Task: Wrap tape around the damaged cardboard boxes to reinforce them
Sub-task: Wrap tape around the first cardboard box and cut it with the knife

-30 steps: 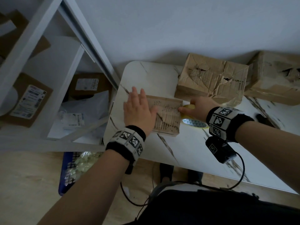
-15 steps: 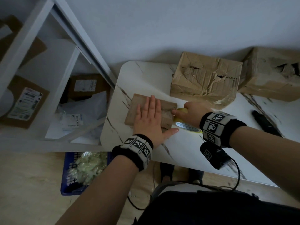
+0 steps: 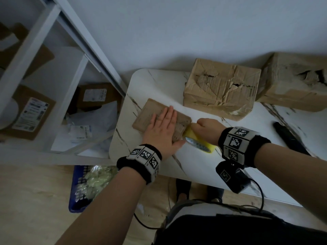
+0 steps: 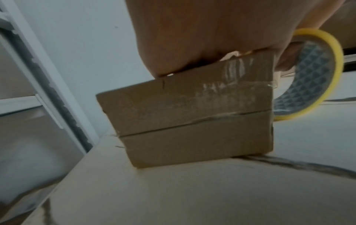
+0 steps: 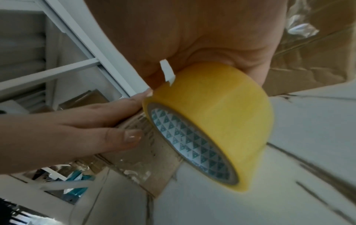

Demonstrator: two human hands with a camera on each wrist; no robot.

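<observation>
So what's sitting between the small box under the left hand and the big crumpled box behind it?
Nothing: in the head view a bare strip of white table separates the small box from the big crumpled box.

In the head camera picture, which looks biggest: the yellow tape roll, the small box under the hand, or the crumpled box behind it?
1. crumpled box
2. small box, partly hidden by the left hand
3. yellow tape roll, partly hidden by the right hand

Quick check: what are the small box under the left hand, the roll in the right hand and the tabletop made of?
Small box: matte brown corrugated cardboard, glossy clear tape patches. Roll: glossy yellowish plastic tape on a printed, likely card core. Tabletop: smooth white, dark veins; marble or marble-look, cannot tell.
</observation>
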